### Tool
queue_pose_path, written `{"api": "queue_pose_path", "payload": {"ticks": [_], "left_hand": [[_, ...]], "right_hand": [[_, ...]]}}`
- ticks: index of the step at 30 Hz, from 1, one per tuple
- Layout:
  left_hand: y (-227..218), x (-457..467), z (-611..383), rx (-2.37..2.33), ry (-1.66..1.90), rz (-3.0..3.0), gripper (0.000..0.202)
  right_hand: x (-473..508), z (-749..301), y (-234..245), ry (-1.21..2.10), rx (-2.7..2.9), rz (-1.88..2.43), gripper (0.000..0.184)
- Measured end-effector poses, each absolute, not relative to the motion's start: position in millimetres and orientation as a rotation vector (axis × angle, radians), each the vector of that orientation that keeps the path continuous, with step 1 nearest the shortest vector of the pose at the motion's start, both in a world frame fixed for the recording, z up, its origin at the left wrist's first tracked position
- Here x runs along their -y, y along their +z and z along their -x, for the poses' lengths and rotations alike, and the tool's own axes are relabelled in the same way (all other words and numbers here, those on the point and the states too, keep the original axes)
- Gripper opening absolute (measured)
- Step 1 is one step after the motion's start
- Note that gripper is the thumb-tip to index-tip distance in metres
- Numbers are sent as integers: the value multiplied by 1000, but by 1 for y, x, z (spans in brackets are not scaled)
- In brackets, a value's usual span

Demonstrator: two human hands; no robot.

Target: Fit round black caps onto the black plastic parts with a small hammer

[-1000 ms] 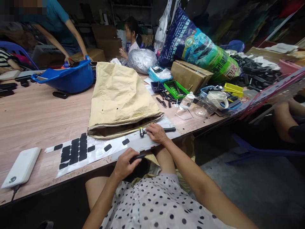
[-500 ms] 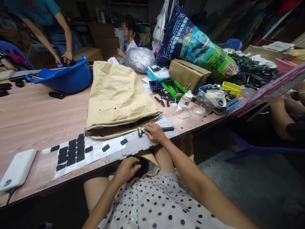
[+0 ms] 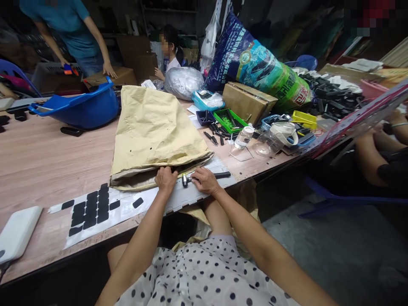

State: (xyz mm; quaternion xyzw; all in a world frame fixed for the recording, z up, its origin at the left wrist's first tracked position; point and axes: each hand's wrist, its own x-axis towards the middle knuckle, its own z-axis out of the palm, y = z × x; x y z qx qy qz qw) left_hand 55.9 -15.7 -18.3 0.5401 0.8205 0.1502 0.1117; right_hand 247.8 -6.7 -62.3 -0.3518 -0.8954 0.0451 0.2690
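Note:
A yellow-brown sack [image 3: 156,127] lies on the table with its mouth towards me. My left hand [image 3: 165,180] is at the lower lip of that mouth, its fingers bent and partly hidden, so what they hold does not show. Just to the right, my right hand [image 3: 206,182] is closed over the handle of a small hammer [image 3: 222,175], close behind its metal head. The hammer lies over a grey plastic strip [image 3: 188,196] with a notched front edge. On a white sheet [image 3: 126,216] to the left are several black rounded pads [image 3: 103,204].
A white power bank [image 3: 21,231] with a cable lies at left. Beyond are a blue basin [image 3: 86,106], a green tray [image 3: 228,119], a bottle [image 3: 244,138], a clear jug [image 3: 269,142], a cardboard box [image 3: 248,102] and a big printed bag [image 3: 261,59]. Other people are around the table.
My left hand has moved up from the table's edge to the sack's mouth. My right hand stays on the hammer. A co-worker behind the basin has straightened and drawn their hands out of it.

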Motion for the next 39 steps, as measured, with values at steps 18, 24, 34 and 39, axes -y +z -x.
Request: {"api": "queue_pose_path", "payload": {"ticks": [18, 24, 34, 39], "left_hand": [[-70, 89, 11, -1829, 973, -2046, 16], [-71, 85, 11, -1823, 954, -1951, 17], [-63, 85, 5, -1842, 884, -1870, 15], [-63, 84, 4, -1842, 897, -1871, 17]], "right_hand": [[10, -252, -59, 23, 2419, 813, 18], [35, -232, -51, 181, 2353, 804, 27], [60, -203, -45, 239, 2399, 913, 37], [58, -208, -45, 224, 2332, 985, 38]]}}
